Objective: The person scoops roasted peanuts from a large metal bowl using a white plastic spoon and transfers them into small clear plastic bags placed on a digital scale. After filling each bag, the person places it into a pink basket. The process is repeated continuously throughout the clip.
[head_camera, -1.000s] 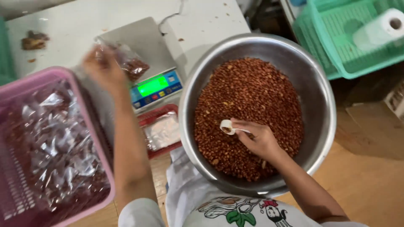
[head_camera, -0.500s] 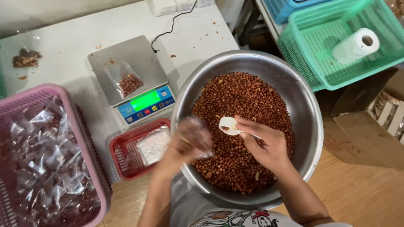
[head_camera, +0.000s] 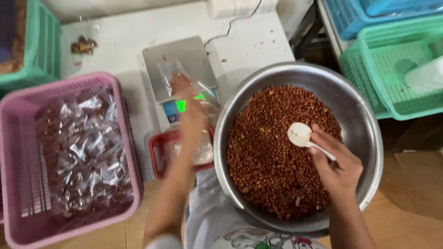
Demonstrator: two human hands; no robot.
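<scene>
Right hand (head_camera: pixel 339 168) gripping a white spoon (head_camera: pixel 302 136) over peanuts (head_camera: pixel 277 152) in a steel bowl (head_camera: pixel 364 120), blurred left hand (head_camera: pixel 191 115) seemingly pinching a clear bag (head_camera: pixel 203 94) above the scale (head_camera: pixel 177 69)

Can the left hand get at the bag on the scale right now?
Probably yes. The left hand is stretched over the scale, at or just short of the clear bag lying on its platform; motion blur hides whether they touch. Nothing lies between them.

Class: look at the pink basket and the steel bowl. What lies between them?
In the head view, a small red basket and the left hand lie between the pink basket and steel bowl.
</scene>
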